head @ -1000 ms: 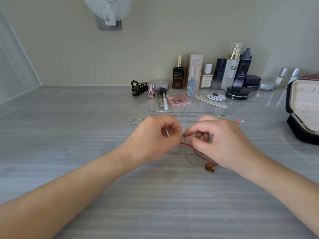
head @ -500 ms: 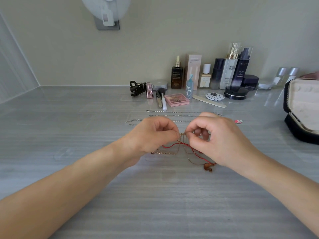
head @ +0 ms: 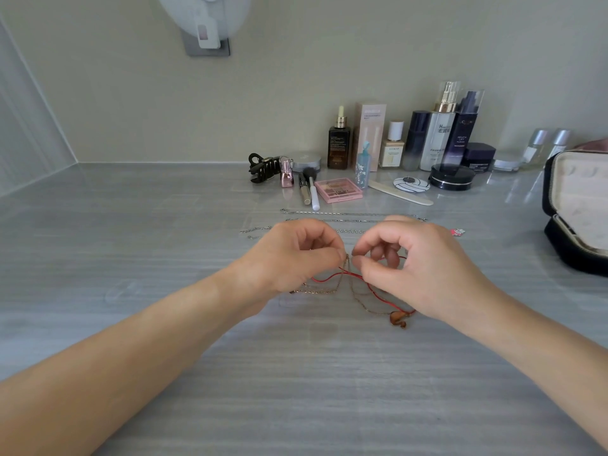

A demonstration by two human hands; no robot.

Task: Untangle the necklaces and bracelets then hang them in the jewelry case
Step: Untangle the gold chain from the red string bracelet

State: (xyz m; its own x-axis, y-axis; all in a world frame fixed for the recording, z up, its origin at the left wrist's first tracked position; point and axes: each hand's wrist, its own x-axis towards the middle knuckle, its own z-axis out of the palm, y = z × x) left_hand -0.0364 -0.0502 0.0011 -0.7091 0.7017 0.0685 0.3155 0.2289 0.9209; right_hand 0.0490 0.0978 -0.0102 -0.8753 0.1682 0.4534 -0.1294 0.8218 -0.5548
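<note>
Left hand [head: 289, 255], right hand [head: 424, 268] pinch tangle [head: 350, 284]; silver chains [head: 353, 214] beyond (cosmetics [head: 441, 133] behind).

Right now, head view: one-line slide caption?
Left hand and right hand pinch gold chain tangled with red cord; jewelry case open at right.

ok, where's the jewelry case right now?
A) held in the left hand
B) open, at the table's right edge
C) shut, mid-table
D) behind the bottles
B: the jewelry case sits open at the right edge of the table with its pale lining showing. It is apart from the left hand and right hand, which pinch the tangle at mid-table.
</note>
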